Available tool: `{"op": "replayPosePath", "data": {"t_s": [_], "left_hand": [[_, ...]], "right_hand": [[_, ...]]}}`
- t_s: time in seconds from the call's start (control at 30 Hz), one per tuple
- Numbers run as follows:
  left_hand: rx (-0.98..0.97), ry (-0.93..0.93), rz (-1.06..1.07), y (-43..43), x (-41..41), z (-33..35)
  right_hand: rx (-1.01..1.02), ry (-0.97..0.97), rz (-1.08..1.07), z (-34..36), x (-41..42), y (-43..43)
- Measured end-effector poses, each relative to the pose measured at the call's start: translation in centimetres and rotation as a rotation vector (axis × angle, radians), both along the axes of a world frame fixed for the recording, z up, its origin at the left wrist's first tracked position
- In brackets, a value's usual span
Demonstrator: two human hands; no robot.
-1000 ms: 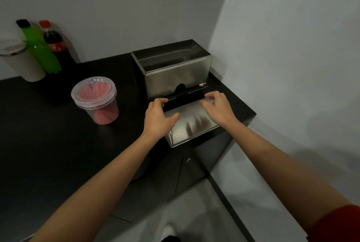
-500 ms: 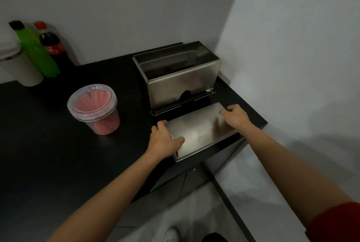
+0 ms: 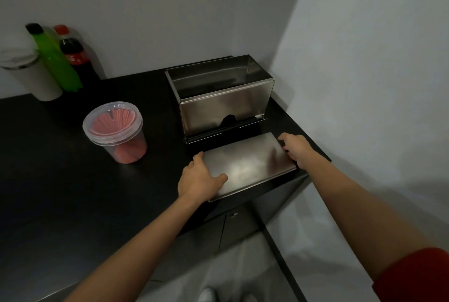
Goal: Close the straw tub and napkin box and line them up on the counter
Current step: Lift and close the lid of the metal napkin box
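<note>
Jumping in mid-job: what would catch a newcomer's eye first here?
Both hands grip the flat steel lid at the counter's front right edge: left hand on its left end, right hand on its right. Behind it stands the open napkin box; to the left sits the lidded straw tub.

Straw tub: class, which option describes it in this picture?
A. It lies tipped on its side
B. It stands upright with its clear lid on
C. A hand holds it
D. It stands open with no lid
B: the straw tub stands upright, lidded, untouched by either hand.
</note>
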State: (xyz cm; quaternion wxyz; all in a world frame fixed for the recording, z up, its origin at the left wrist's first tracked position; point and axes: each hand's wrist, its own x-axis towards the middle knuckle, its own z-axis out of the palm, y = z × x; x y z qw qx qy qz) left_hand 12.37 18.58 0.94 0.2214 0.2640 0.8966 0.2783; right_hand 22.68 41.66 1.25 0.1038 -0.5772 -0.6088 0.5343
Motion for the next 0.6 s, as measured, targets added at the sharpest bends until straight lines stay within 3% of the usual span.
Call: {"op": "replayPosePath", "data": {"t_s": [0.2, 0.6], "left_hand": [[-0.047, 0.059, 0.061, 0.46, 0.48, -0.03], [-0.036, 0.006, 0.091, 0.59, 0.17, 0.12]], "right_hand": [[-0.092, 0.051, -0.027, 0.24, 0.36, 0.86], [-0.156, 0.07, 0.009, 0.14, 0.19, 1.21]]}}
